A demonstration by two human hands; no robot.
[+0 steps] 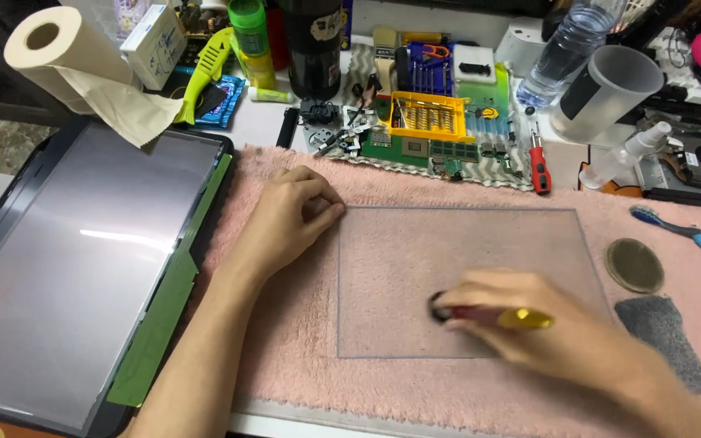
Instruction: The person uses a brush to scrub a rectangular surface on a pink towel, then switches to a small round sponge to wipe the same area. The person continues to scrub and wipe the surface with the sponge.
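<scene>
Clear rectangular glass pane lies flat at centre frame on a pink fluffy towel, which likely cushions it and keeps it from sliding. Right hand, lower right of centre and motion-blurred, is closed around a small tool with a dark round head and a yellow end; the dark head is pressed on the pane's lower middle, seemingly rubbing the surface. Left hand, centre left, is curled into a loose fist, holding nothing, with its knuckles against the pane's upper left corner, apparently pinning the sheet so it stays put under the rubbing. Right of the pane on the towel: a round tan pad and a grey abrasive-looking scrap, parked within reach of the working hand; a blue toothbrush just beyond. Left of frame, a large dark display panel lies face up with green tape along its right edge, set aside off the towel. Upper left, a toilet paper roll with a sheet hanging loose. Top centre, a yellow screwdriver bit case beside green circuit boards, and a red-handled screwdriver. Upper right, a clear water bottle, a frosted plastic cup and a small spray bottle.
</scene>
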